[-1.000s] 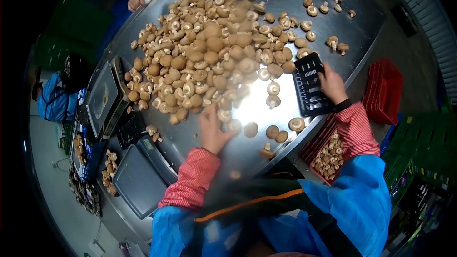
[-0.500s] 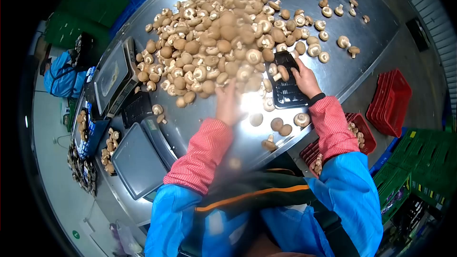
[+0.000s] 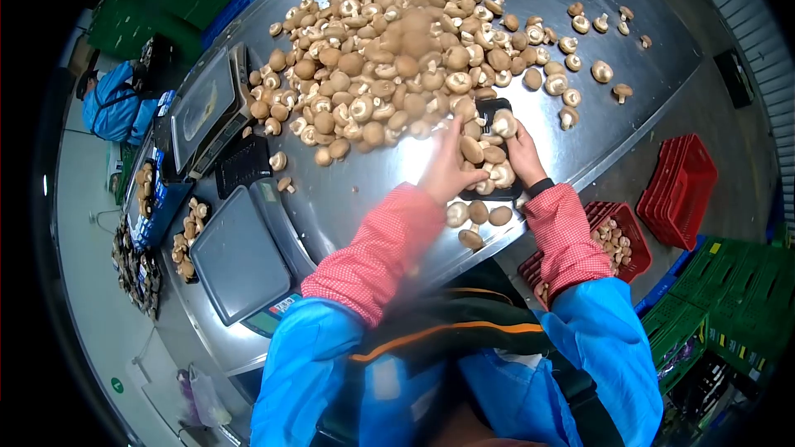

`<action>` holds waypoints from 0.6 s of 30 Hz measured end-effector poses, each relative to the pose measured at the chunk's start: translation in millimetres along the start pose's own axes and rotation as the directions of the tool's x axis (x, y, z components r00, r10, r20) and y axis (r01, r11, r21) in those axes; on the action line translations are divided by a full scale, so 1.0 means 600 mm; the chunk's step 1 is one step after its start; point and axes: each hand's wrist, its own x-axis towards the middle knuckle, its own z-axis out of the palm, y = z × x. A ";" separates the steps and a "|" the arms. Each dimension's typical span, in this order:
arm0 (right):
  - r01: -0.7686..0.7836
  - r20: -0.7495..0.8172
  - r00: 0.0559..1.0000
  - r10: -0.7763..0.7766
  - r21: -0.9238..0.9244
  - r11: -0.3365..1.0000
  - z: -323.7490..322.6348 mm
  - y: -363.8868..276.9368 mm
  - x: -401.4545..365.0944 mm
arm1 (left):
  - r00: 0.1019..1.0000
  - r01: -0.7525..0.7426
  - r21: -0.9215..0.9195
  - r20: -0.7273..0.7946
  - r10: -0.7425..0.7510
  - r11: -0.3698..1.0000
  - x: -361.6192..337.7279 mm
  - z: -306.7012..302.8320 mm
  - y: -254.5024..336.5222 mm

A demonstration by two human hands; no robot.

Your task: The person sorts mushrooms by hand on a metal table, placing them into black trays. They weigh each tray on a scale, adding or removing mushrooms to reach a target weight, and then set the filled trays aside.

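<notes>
Brown mushrooms (image 3: 356,62) lie in a large heap on the metal table (image 3: 331,199). A black tray (image 3: 494,105) near the table's front edge holds several mushrooms, which cover most of it. My left hand (image 3: 450,164) is at the tray's left side, thumb and fingers apart around mushrooms there; whether it grips one is hard to tell. At the right side, my right hand (image 3: 523,153) has its fingers against the tray and a pale mushroom (image 3: 503,123). A few loose mushrooms (image 3: 470,238) lie just in front of the tray.
A weighing scale (image 3: 240,257) and another scale (image 3: 203,116) stand at the left, with an empty black tray (image 3: 243,167) between them. Red crates (image 3: 677,190) and green crates (image 3: 720,281) are on the right. A person in blue (image 3: 118,105) is at the far left.
Several mushrooms now fill the black tray, which held few before. My left hand has moved right, from the heap's edge to the tray. My right hand remains beside it.
</notes>
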 end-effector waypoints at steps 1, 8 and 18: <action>-0.072 -0.036 0.997 0.074 0.045 0.996 0.009 0.001 -0.005 | 1.000 0.005 0.016 -0.010 -0.005 1.000 0.003 0.001 0.005; -0.247 -0.114 0.949 0.295 0.315 0.916 0.050 -0.111 -0.086 | 0.993 -0.069 0.088 -0.092 0.077 0.994 -0.015 -0.040 0.018; -0.187 -0.142 0.945 0.296 0.507 0.841 0.183 -0.178 -0.143 | 0.986 0.071 0.095 -0.159 -0.055 0.993 -0.112 -0.159 0.017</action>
